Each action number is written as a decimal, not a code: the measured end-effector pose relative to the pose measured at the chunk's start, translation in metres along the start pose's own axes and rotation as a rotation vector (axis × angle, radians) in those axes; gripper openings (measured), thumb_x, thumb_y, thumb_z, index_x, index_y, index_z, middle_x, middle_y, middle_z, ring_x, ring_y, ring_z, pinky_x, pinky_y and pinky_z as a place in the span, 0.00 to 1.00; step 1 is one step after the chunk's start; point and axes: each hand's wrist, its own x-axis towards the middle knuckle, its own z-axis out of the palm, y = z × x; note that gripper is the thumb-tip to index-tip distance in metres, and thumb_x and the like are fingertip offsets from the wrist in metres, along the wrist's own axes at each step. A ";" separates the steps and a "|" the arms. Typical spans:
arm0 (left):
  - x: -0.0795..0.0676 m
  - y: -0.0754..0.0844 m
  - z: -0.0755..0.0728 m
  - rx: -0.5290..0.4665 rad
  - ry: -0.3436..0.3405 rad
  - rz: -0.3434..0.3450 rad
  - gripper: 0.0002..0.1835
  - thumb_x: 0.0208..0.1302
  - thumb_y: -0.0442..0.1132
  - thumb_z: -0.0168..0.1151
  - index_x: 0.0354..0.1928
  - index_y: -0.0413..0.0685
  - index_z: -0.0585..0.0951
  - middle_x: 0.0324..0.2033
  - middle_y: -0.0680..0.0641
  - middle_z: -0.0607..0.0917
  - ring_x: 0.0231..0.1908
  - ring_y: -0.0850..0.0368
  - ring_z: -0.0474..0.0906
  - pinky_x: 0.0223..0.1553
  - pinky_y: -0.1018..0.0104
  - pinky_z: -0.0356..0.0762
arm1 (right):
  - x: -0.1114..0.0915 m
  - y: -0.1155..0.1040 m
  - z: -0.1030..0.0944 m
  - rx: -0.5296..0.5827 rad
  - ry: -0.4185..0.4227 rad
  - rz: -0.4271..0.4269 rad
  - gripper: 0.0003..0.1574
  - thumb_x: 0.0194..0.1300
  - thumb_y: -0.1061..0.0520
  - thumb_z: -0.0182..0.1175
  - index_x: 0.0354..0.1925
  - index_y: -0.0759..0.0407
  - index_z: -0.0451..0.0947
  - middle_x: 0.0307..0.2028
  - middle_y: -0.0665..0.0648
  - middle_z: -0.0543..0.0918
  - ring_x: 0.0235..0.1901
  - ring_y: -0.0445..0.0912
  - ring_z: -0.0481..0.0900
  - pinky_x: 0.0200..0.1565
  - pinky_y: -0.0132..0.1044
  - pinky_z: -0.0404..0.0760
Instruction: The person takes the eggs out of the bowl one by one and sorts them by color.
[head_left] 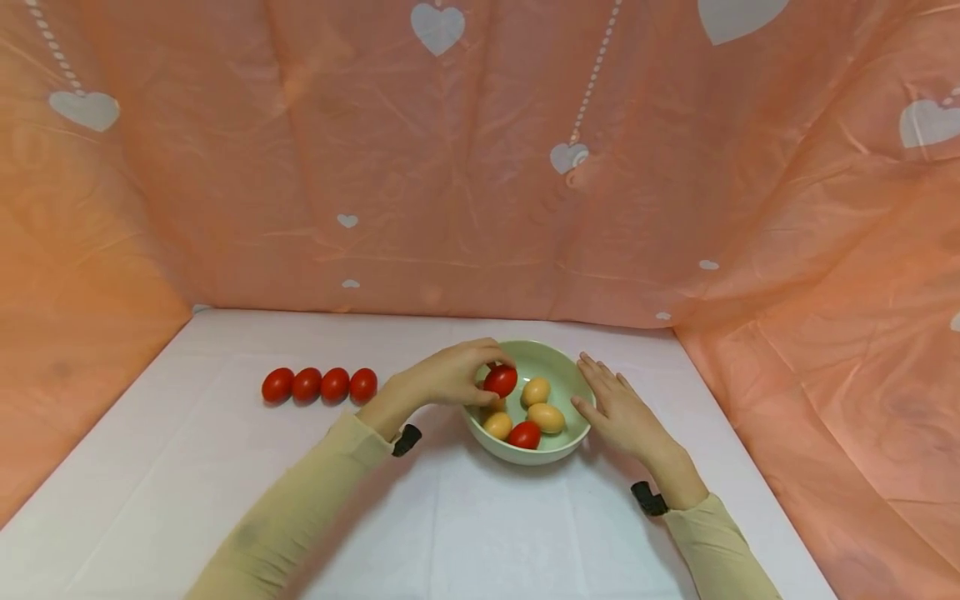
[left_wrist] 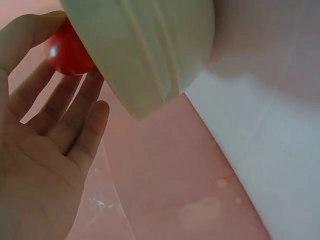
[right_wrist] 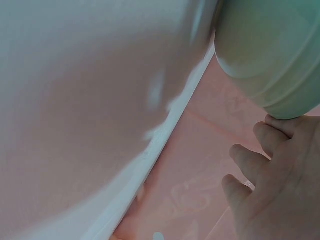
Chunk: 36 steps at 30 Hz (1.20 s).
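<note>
A pale green bowl [head_left: 551, 457] stands on the white table. Over its left side my left hand [head_left: 459, 373] pinches a red egg-shaped piece [head_left: 501, 381], smooth and glossy, between thumb and fingers. In the left wrist view the same red piece [left_wrist: 67, 50] shows at the fingertips beside the bowl's rim. Inside the bowl lie several yellow-tan egg-shaped pieces [head_left: 546, 418] and another red piece [head_left: 524, 435]. My right hand [head_left: 618, 408] rests with straight fingers against the bowl's right rim. In the right wrist view its fingers [right_wrist: 250, 162] reach the bowl's outer wall [right_wrist: 275, 65].
A row of several red egg-shaped pieces [head_left: 321, 386] lies on the table to the left of the bowl. Peach cloth [head_left: 465, 208] with white hearts hangs behind and at both sides of the table [head_left: 495, 533]. Dark bands sit at both wrists.
</note>
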 end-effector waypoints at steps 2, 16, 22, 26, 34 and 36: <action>-0.004 0.000 0.000 -0.033 0.041 -0.001 0.25 0.62 0.40 0.74 0.61 0.51 0.82 0.56 0.52 0.80 0.54 0.56 0.78 0.61 0.59 0.77 | 0.000 0.000 0.000 0.003 -0.002 0.000 0.44 0.80 0.44 0.53 0.80 0.67 0.54 0.80 0.64 0.56 0.78 0.66 0.54 0.75 0.67 0.50; -0.035 -0.020 0.007 -0.143 0.377 0.018 0.27 0.60 0.35 0.74 0.62 0.43 0.81 0.60 0.45 0.77 0.56 0.50 0.77 0.53 0.50 0.81 | -0.001 -0.002 0.000 0.008 0.002 0.001 0.44 0.80 0.44 0.53 0.79 0.68 0.55 0.80 0.65 0.56 0.77 0.67 0.54 0.75 0.68 0.50; -0.049 -0.029 0.004 -0.143 0.451 0.016 0.27 0.61 0.34 0.75 0.62 0.40 0.79 0.61 0.43 0.77 0.53 0.49 0.77 0.50 0.49 0.82 | -0.001 -0.002 0.000 0.010 0.005 -0.002 0.44 0.80 0.45 0.54 0.79 0.68 0.55 0.80 0.65 0.56 0.77 0.67 0.54 0.75 0.68 0.50; -0.059 -0.036 0.002 -0.122 0.455 -0.026 0.27 0.62 0.35 0.74 0.63 0.40 0.79 0.61 0.44 0.79 0.53 0.49 0.77 0.51 0.49 0.81 | -0.001 -0.001 0.001 0.011 0.011 -0.007 0.44 0.80 0.45 0.54 0.79 0.68 0.55 0.80 0.65 0.57 0.77 0.68 0.55 0.75 0.68 0.50; -0.076 -0.053 -0.004 -0.001 0.380 -0.161 0.28 0.63 0.38 0.74 0.64 0.40 0.79 0.60 0.44 0.81 0.57 0.47 0.78 0.64 0.48 0.76 | 0.000 0.000 0.001 0.016 -0.007 -0.005 0.45 0.80 0.44 0.53 0.80 0.67 0.54 0.80 0.65 0.56 0.77 0.67 0.54 0.75 0.67 0.49; -0.079 -0.058 -0.006 0.017 0.363 -0.188 0.27 0.62 0.39 0.75 0.63 0.41 0.80 0.59 0.44 0.82 0.57 0.46 0.79 0.64 0.47 0.75 | 0.001 0.001 0.001 0.015 -0.009 -0.005 0.45 0.80 0.43 0.53 0.80 0.67 0.53 0.80 0.65 0.55 0.78 0.67 0.54 0.75 0.66 0.49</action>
